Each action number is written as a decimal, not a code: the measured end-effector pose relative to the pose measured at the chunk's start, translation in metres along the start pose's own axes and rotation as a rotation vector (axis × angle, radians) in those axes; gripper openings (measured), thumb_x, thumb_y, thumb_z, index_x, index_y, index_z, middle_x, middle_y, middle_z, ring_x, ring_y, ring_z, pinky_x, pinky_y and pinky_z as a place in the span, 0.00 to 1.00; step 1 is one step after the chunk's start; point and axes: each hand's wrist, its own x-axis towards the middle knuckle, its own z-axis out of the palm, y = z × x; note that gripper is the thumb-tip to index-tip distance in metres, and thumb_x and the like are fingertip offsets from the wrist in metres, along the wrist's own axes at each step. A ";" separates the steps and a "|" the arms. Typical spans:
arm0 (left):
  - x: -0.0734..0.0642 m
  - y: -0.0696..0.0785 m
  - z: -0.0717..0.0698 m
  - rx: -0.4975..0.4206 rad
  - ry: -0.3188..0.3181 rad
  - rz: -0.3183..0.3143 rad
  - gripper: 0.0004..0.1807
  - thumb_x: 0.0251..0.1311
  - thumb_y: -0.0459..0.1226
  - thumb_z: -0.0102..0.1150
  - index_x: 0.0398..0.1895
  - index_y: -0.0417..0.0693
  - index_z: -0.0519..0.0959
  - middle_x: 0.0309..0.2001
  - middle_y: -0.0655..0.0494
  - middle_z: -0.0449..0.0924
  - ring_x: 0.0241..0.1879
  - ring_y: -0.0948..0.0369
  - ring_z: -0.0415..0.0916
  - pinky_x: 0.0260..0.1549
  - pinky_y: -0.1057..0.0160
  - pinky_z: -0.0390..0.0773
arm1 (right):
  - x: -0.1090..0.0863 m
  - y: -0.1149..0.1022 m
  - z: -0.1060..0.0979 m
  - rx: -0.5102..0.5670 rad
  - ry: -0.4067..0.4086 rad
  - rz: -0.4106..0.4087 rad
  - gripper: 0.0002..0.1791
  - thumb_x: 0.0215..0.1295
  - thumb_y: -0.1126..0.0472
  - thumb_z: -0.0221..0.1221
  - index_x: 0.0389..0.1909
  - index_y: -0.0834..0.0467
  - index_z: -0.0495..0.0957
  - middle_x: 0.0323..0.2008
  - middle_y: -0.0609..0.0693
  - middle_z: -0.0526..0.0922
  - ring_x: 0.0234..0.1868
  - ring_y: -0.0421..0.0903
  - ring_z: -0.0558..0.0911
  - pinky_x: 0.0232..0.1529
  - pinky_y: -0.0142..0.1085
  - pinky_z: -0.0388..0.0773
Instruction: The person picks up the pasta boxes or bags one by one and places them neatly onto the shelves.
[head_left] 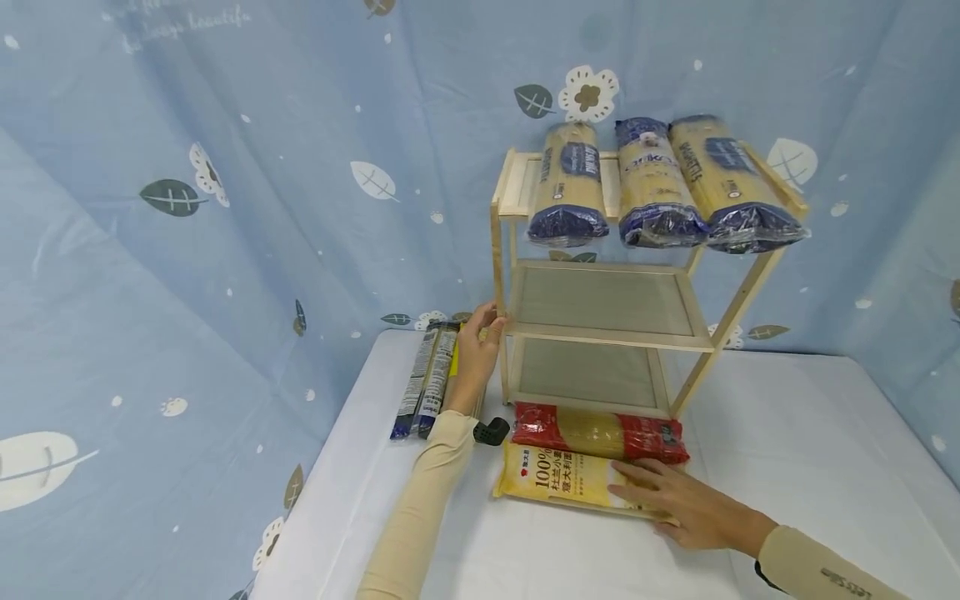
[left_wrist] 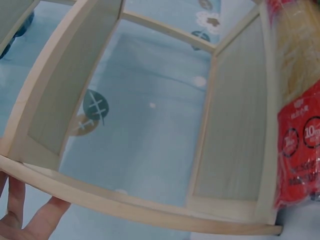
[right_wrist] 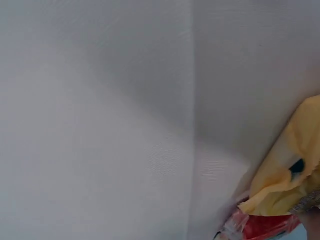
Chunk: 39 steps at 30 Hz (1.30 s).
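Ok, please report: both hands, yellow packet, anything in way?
Left hand on rack post. Right hand resting on yellow packet. Red packet between it and rack.

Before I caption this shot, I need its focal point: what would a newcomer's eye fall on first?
Likely the wooden rack, with three blue-ended pasta packs on its top shelf. Next, the bright red pack and yellow pack on the table in front of it, the right hand resting on the yellow one.

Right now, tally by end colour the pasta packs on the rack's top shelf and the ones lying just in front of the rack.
Blue-ended packs: 3
Red pack: 1
Yellow pack: 1
Total: 5
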 end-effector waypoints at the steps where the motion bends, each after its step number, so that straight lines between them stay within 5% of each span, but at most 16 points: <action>1: 0.000 0.000 0.000 0.008 -0.003 -0.011 0.14 0.67 0.35 0.53 0.53 0.41 0.77 0.42 0.45 0.82 0.43 0.50 0.76 0.40 0.47 0.75 | 0.000 0.000 0.000 -0.007 -0.001 -0.010 0.43 0.51 0.59 0.67 0.70 0.48 0.62 0.69 0.56 0.61 0.59 0.59 0.70 0.44 0.56 0.74; 9: -0.001 0.001 -0.002 0.033 -0.025 -0.037 0.16 0.69 0.41 0.51 0.55 0.45 0.76 0.43 0.48 0.82 0.45 0.54 0.76 0.42 0.50 0.75 | -0.001 -0.005 0.005 -0.066 0.057 -0.052 0.36 0.58 0.48 0.62 0.68 0.48 0.64 0.67 0.58 0.64 0.56 0.60 0.73 0.43 0.57 0.73; 15: -0.002 -0.003 0.001 0.034 -0.022 -0.013 0.16 0.69 0.40 0.51 0.55 0.45 0.76 0.42 0.49 0.82 0.42 0.56 0.75 0.40 0.50 0.75 | -0.003 -0.022 0.005 -0.034 0.051 -0.013 0.36 0.59 0.40 0.59 0.69 0.44 0.64 0.65 0.55 0.66 0.49 0.45 0.74 0.38 0.46 0.76; 19: -0.001 -0.003 0.002 0.027 -0.010 0.010 0.14 0.68 0.37 0.52 0.53 0.43 0.77 0.40 0.48 0.83 0.40 0.55 0.76 0.39 0.49 0.75 | -0.010 -0.031 0.008 -0.050 0.051 0.000 0.37 0.60 0.39 0.58 0.69 0.45 0.63 0.67 0.57 0.63 0.50 0.45 0.73 0.39 0.43 0.76; 29: 0.001 0.005 -0.003 0.007 -0.025 -0.023 0.15 0.69 0.38 0.51 0.55 0.41 0.76 0.43 0.45 0.82 0.43 0.53 0.75 0.42 0.48 0.74 | -0.007 -0.032 0.009 -0.043 -0.013 0.052 0.43 0.53 0.57 0.66 0.70 0.39 0.60 0.70 0.54 0.60 0.47 0.41 0.72 0.39 0.38 0.77; 34: 0.001 0.001 -0.004 0.023 -0.006 -0.033 0.14 0.69 0.38 0.51 0.54 0.45 0.77 0.42 0.49 0.82 0.42 0.56 0.75 0.41 0.50 0.74 | -0.003 -0.035 0.013 -0.041 0.082 0.011 0.23 0.74 0.55 0.43 0.68 0.42 0.65 0.67 0.55 0.64 0.43 0.40 0.73 0.34 0.35 0.76; 37: 0.001 0.002 -0.005 0.027 -0.012 -0.038 0.15 0.69 0.40 0.51 0.54 0.46 0.77 0.42 0.50 0.82 0.43 0.56 0.75 0.41 0.51 0.75 | -0.002 -0.038 0.014 -0.006 0.174 -0.006 0.30 0.73 0.53 0.23 0.65 0.47 0.69 0.64 0.55 0.69 0.41 0.39 0.74 0.31 0.32 0.75; 39: 0.000 0.002 -0.004 0.028 -0.023 -0.040 0.16 0.68 0.40 0.52 0.54 0.44 0.77 0.42 0.50 0.82 0.43 0.56 0.75 0.40 0.51 0.76 | -0.002 -0.043 0.013 0.039 0.226 -0.008 0.31 0.74 0.53 0.23 0.63 0.49 0.72 0.62 0.55 0.71 0.39 0.38 0.74 0.30 0.27 0.73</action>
